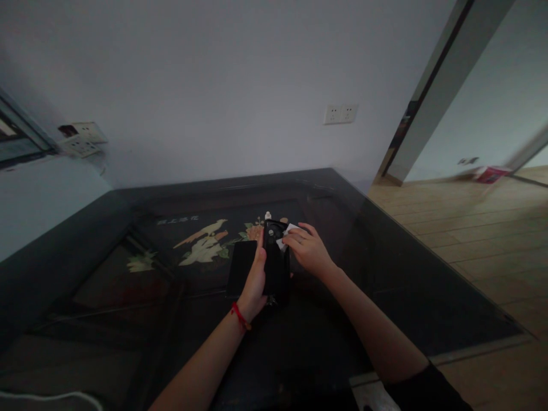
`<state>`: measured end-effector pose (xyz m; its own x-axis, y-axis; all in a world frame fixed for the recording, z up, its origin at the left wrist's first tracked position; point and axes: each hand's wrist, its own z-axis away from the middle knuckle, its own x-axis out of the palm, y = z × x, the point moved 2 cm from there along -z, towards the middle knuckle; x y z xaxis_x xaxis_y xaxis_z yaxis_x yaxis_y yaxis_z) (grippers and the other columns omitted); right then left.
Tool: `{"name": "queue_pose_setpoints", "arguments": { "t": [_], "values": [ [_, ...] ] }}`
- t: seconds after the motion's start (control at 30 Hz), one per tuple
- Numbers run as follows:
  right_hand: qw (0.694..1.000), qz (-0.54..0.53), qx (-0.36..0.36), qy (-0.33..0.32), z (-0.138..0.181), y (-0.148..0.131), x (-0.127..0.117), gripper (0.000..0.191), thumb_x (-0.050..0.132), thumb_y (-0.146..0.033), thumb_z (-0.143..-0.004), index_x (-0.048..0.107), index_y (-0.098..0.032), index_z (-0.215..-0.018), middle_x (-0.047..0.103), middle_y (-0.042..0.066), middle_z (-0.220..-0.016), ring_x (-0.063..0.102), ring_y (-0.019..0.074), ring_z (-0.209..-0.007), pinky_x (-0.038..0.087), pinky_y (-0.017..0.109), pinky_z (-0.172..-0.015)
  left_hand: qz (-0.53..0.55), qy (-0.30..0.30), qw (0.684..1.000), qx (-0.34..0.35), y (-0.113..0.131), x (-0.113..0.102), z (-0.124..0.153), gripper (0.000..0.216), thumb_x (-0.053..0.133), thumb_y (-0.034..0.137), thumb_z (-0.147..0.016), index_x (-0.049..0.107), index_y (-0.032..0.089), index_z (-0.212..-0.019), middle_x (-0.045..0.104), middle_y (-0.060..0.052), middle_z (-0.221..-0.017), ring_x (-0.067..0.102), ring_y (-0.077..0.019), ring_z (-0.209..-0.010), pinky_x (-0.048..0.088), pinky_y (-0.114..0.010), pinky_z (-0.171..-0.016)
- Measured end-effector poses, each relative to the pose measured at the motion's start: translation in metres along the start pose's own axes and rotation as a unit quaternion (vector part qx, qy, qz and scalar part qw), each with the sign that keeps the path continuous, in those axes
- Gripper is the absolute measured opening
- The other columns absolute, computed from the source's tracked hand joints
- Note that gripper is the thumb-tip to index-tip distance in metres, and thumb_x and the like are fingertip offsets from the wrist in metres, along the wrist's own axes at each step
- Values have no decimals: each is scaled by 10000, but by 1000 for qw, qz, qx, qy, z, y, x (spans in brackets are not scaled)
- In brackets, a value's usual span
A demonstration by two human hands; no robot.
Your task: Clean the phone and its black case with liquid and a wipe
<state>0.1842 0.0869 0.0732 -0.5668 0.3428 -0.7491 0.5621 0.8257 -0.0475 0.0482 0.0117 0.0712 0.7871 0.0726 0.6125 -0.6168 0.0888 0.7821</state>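
My left hand (256, 282) grips a black smartphone (277, 271) along its left edge, with the back and its round camera part facing me. Pinched in the fingers of my right hand (310, 249) is a small white cloth or tissue (291, 228), which lies against the phone's upper right beside the camera lenses. A flat black rectangular object (242, 268) rests on the table to the left, partly hidden by my left hand. Just beyond the phone's top edge shows the white tip of a small bottle-like thing (268, 216).
The dark glossy table (363, 257) carries a bird-and-flower picture (203, 242) and stands against a pale wall. Wall sockets (341, 114) sit above it, with more sockets (83, 140) at the left corner. Wooden floor (449, 222) lies to the right, with a red box (491, 174) farther off.
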Motion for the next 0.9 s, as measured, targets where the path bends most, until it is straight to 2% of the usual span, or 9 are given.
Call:
{"name": "queue_pose_setpoints", "arguments": {
  "t": [0.1, 0.17, 0.27, 0.33, 0.47, 0.63, 0.77, 0.9],
  "values": [
    [999, 40, 6, 5, 2, 4, 2, 264, 446, -112, -888, 638, -209, -1041, 680, 48, -1097, 544, 202, -1107, 322, 414, -1001, 25, 13, 998, -63, 0, 1, 0, 565, 530, 414, -853, 314, 425, -1375, 519, -46, -1335, 642, -223, -950, 560, -426, -767],
    [999, 36, 20, 4, 3, 5, 3, 278, 446, -115, -888, 639, -215, -1061, 655, 49, -1159, 532, 206, -1126, 339, 412, -982, 34, 25, 992, -116, -2, 0, -1, 557, 506, 445, -858, 346, 338, -1381, 587, -100, -1244, 657, -239, -904, 557, -452, -751],
    [998, -11, 54, 8, 2, 3, 4, 300, 434, -111, -887, 637, -221, -1079, 647, 52, -1172, 527, 206, -1133, 359, 409, -958, 43, 40, 983, -177, -6, -3, -2, 540, 485, 466, -862, 428, 219, -1339, 639, -142, -1141, 664, -253, -883, 549, -459, -764],
    [996, -56, 70, 14, 1, 0, 3, 305, 429, -99, -880, 636, -224, -1066, 647, 51, -1170, 530, 205, -1127, 366, 411, -945, 50, 35, 979, -192, -9, -4, -2, 518, 492, 466, -859, 464, 202, -1304, 655, -135, -1109, 662, -257, -896, 543, -457, -780],
    [984, -152, 85, 20, -1, -9, 5, 284, 423, -80, -867, 634, -229, -986, 639, 47, -1179, 528, 195, -1139, 367, 418, -947, 59, 38, 980, -185, -11, -3, -3, 477, 509, 445, -858, 481, 226, -1280, 665, -104, -1097, 660, -251, -921, 537, -441, -798],
    [964, -247, 93, 20, -2, -18, 7, 267, 409, -94, -879, 618, -230, -976, 641, 43, -1175, 535, 170, -1161, 318, 450, -1036, 61, 79, 984, -149, -8, 1, -4, 461, 497, 411, -873, 494, 187, -1276, 668, -103, -1096, 658, -232, -934, 530, -380, -824],
    [966, -243, 78, 40, -1, -22, 7, 336, 385, -96, -889, 584, -230, -1125, 627, 53, -1204, 551, 148, -1155, 321, 429, -1069, 82, 94, 985, -120, -8, 0, -6, 438, 490, 398, -881, 526, 170, -1253, 683, -90, -1070, 659, -215, -936, 513, -341, -857],
    [979, -203, 4, -32, 1, -33, 12, 380, 371, -81, -878, 575, -197, -1177, 578, 76, -1270, 506, 163, -1211, 330, 420, -1078, 122, 94, 981, -119, -8, -8, -11, 420, 446, 378, -904, 556, 101, -1201, 711, -88, -954, 674, -185, -846, 505, -307, -860]
  ]
}}
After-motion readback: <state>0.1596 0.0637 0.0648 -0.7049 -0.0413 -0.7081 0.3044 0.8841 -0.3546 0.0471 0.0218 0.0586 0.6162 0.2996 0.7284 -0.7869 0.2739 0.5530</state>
